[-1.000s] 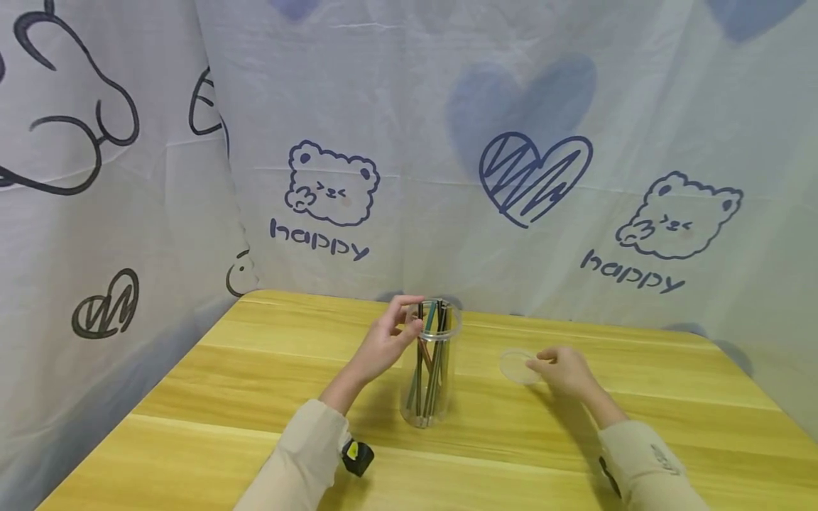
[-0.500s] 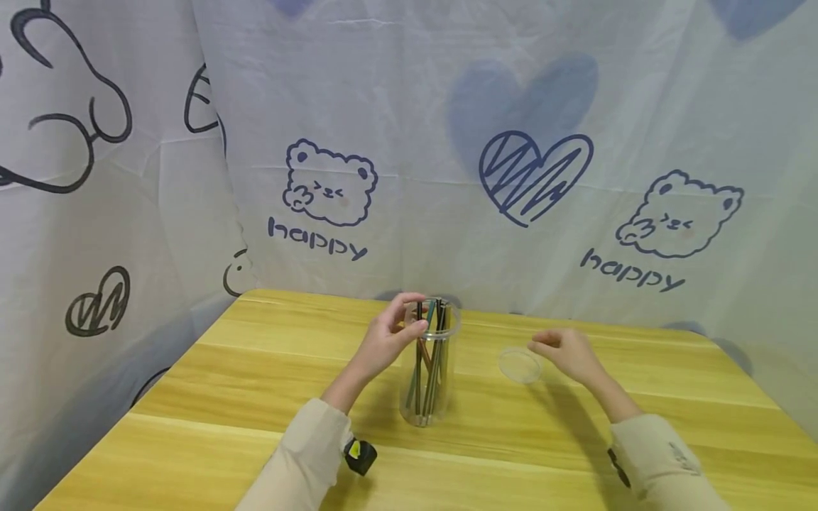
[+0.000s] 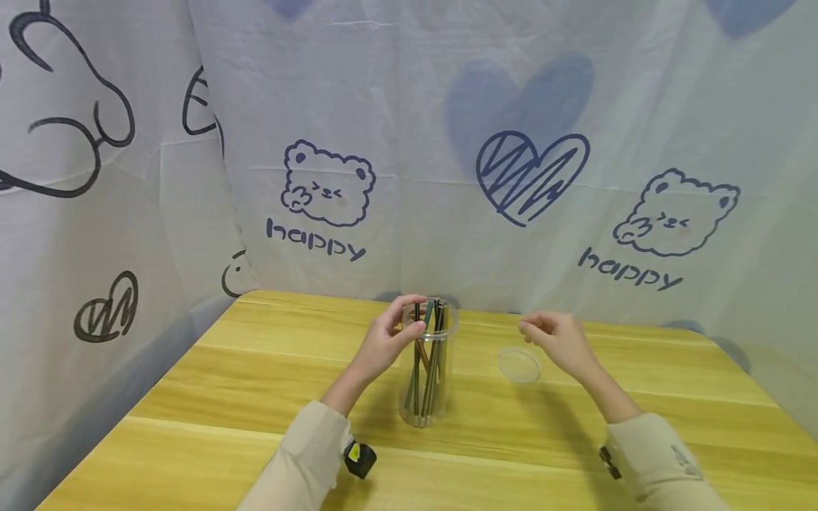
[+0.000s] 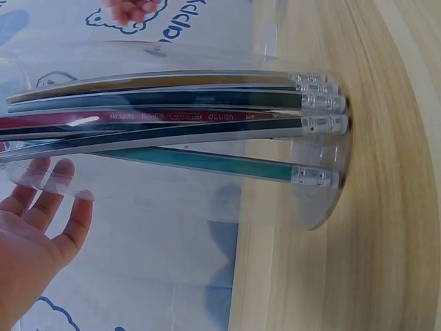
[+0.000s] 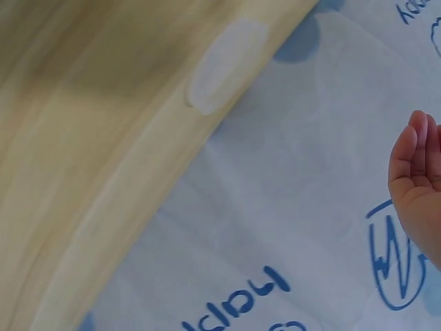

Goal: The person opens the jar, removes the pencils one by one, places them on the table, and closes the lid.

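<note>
A tall clear plastic jar (image 3: pixel 448 369) stands upright on the table, holding several pencils (image 4: pixel 207 124). In the left wrist view they show silver ferrules and pale erasers at the jar's bottom; one is teal, another red. My left hand (image 3: pixel 383 339) grips the jar just under its open rim, thumb at the near side and fingers around the far left. To the right, a clear round lid (image 3: pixel 519 365) lies flat on the wood. My right hand (image 3: pixel 564 344) is raised above and behind the lid, fingers loosely curled, thumb near the fingertips, nothing held.
The yellow wood-grain table (image 3: pixel 255 397) runs back to a white cloth (image 3: pixel 422 241) printed with hearts, bears and the word happy. Another cloth hangs along the left side. A small dark device (image 3: pixel 359 458) sits at the left wrist.
My right hand has moved away from the lid, up and slightly back, leaving it lying on the table. The left hand stays on the jar.
</note>
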Demonstrator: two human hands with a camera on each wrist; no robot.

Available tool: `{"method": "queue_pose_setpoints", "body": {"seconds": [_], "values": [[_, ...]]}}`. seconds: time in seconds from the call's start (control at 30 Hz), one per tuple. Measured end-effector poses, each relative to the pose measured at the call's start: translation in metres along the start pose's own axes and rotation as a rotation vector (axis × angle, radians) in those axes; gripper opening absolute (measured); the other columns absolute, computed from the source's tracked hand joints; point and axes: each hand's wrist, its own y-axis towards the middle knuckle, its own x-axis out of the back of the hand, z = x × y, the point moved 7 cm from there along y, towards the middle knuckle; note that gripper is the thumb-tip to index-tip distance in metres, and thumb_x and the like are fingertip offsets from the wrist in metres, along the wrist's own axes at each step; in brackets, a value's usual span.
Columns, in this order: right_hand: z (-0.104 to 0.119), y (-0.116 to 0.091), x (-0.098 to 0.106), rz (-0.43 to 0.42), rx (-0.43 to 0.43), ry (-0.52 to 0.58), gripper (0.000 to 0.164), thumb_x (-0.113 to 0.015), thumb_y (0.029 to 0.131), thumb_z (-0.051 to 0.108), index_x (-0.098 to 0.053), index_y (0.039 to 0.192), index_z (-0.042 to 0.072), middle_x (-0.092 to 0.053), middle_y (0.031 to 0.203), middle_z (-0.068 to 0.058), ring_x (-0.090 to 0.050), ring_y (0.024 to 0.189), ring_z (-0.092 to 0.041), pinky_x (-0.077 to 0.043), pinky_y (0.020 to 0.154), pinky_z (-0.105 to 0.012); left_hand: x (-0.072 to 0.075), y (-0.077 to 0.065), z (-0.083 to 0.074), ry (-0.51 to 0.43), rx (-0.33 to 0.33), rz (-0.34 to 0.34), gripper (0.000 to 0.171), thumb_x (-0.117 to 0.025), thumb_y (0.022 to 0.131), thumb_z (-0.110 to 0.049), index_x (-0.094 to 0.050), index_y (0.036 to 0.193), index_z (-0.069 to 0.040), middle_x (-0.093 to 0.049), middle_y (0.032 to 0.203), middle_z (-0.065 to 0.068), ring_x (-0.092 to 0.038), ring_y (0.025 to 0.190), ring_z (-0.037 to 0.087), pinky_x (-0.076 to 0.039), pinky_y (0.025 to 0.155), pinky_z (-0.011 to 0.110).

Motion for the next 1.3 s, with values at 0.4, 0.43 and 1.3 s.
{"method": "queue_pose_setpoints", "body": {"seconds": [0.4,0.43,1.3], "values": [[0.040,0.005,-0.006,-0.009,0.085,0.048,0.014,-0.059,0.086,0.009,-0.065,0.088,-0.003,-0.064,0.073,-0.006,-0.057,0.063,-0.010,-0.044,0.052,-0.023,-0.002,-0.004,-0.016,-0.002,0.006,0.003,0.042,-0.048,0.087,-0.007,-0.041,0.127,0.004,-0.052,0.113,0.024,-0.052,0.095,0.024,-0.046,0.075,0.043],[0.043,0.005,-0.007,-0.007,0.093,0.050,0.014,-0.059,0.086,0.010,-0.065,0.088,-0.003,-0.064,0.074,-0.007,-0.057,0.063,-0.011,-0.044,0.052,-0.023,-0.003,-0.005,-0.020,0.003,0.006,0.003,0.042,-0.048,0.088,-0.008,-0.040,0.127,0.004,-0.052,0.113,0.024,-0.052,0.096,0.026,-0.046,0.075,0.043],[0.109,0.025,-0.037,0.056,0.304,0.020,0.018,-0.066,0.079,0.003,-0.066,0.095,-0.004,-0.063,0.082,-0.007,-0.056,0.069,-0.015,-0.047,0.058,-0.026,-0.005,-0.007,-0.030,-0.005,0.001,0.014,0.042,-0.045,0.089,-0.008,-0.037,0.128,0.004,-0.051,0.113,0.026,-0.051,0.095,0.027,-0.046,0.075,0.039]]}}
